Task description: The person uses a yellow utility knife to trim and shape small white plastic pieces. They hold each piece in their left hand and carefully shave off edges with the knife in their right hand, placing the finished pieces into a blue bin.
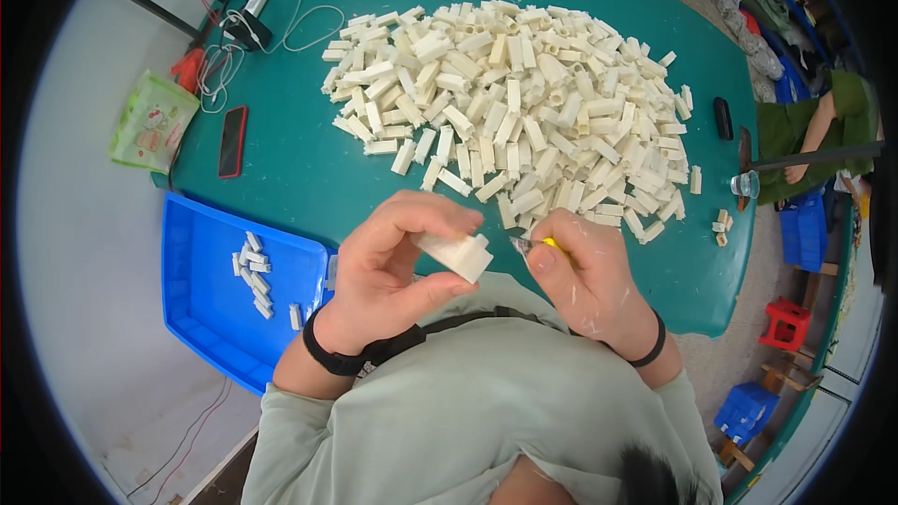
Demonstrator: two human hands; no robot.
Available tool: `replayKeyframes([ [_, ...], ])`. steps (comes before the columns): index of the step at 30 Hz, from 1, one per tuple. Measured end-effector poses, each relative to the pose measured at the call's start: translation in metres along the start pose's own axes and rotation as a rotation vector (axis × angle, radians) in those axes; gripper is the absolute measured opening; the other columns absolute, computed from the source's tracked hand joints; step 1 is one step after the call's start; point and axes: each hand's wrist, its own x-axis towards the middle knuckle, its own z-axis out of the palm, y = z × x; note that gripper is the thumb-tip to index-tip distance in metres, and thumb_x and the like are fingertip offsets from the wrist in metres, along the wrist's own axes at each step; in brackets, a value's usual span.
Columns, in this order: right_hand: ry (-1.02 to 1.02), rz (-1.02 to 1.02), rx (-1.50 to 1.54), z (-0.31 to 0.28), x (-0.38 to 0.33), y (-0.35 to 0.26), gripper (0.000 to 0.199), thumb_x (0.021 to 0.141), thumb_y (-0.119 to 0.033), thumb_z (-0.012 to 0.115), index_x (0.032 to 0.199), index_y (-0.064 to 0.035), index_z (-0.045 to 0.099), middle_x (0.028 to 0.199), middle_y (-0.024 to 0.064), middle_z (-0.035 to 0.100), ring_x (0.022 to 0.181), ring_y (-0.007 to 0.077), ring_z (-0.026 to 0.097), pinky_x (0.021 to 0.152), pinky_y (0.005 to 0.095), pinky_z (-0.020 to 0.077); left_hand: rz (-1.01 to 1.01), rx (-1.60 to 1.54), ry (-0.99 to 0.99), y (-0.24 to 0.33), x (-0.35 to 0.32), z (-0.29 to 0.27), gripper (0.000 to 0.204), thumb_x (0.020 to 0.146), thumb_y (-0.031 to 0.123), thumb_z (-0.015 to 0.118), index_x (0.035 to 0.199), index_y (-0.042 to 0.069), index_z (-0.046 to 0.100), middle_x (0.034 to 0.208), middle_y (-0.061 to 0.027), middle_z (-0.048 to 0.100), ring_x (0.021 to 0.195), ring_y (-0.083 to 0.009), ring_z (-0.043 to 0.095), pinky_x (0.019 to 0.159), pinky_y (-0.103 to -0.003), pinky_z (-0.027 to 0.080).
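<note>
1. Nearest, the left hand (393, 266) is curled shut around a small off-white plastic block (456, 254) with a notched end. Thumb below and fingers arched over the top pinch it just above the person's chest, at the near edge of the table.

2. Just beside it, the right hand (585, 271) is closed on a small yellow-handled blade tool (533, 244). Its grey tip points left at the block's notched end, close to it; whether it touches cannot be told.

3. Judged from this, the step in hand is trimming or scraping the block's end. The next move calls for a firm hold by the left hand and a short, controlled stroke of the blade, kept off the left fingertips.

4. Both forearms rise from the lower edge, wrists bent inward so the hands meet at the middle. Each wrist wears a black band.

5. To the left and lower, a shallow blue plastic tray (201, 304) holds a short row of like white pieces (253, 273).

6. Farther out, a large heap of off-white blocks (524, 103) covers the middle of the round green table (299, 178).

7. At the far left lie a dark phone with a red edge (233, 141), a green patterned pouch (152, 122), and a white power strip with cables (254, 0).
</note>
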Motion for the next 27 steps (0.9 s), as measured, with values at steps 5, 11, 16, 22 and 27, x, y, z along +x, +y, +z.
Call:
replayKeyframes([
  [5,-0.02,0.048,-0.02,0.006,-0.004,-0.003,0.032,0.088,-0.03,0.059,0.072,-0.0017,0.053,0.056,0.0109,0.046,0.046,0.0225,0.042,0.045,0.0313,0.0358,0.07,0.173,0.131,0.003,-0.003,0.009,0.034,0.07,-0.004,0.072,0.096,0.005,0.052,0.096,-0.0102,0.059,0.088,-0.0209,0.056,0.075,-0.032,0.045],
  [11,-0.005,0.002,-0.088,0.008,-0.002,-0.003,0.033,0.088,-0.03,0.058,0.071,-0.0022,0.052,0.057,0.012,0.047,0.046,0.0272,0.044,0.045,0.034,0.0368,0.231,0.616,0.14,0.007,0.003,0.011,0.033,0.06,-0.01,0.07,0.084,0.006,0.055,0.089,-0.0078,0.06,0.081,-0.0238,0.057,0.07,-0.032,0.045],
  [16,-0.019,-0.017,-0.113,0.007,-0.001,-0.001,0.034,0.088,-0.03,0.058,0.07,-0.0025,0.05,0.056,0.0126,0.047,0.046,0.0288,0.044,0.044,0.0351,0.0365,0.333,0.754,0.1,0.01,0.007,0.014,0.032,0.057,-0.011,0.069,0.08,0.007,0.056,0.088,-0.0072,0.06,0.08,-0.0253,0.057,0.069,-0.033,0.045],
  [22,-0.029,0.091,-0.207,0.006,0.006,0.008,0.036,0.089,-0.031,0.057,0.069,-0.0026,0.048,0.056,0.0137,0.047,0.047,0.0301,0.044,0.045,0.0357,0.0368,0.411,0.73,0.077,0.006,0.004,0.012,0.031,0.058,-0.01,0.069,0.081,0.007,0.057,0.089,-0.0058,0.06,0.082,-0.0252,0.055,0.069,-0.033,0.045],
  [27,-0.008,0.127,-0.083,0.011,0.003,0.022,0.034,0.088,-0.032,0.059,0.073,-0.002,0.05,0.056,0.0121,0.048,0.048,0.0252,0.046,0.048,0.0317,0.0387,0.252,0.659,0.218,0.01,0.008,0.012,0.027,0.06,-0.004,0.074,0.08,0.006,0.058,0.089,-0.0041,0.061,0.085,-0.0235,0.054,0.07,-0.034,0.044],
])
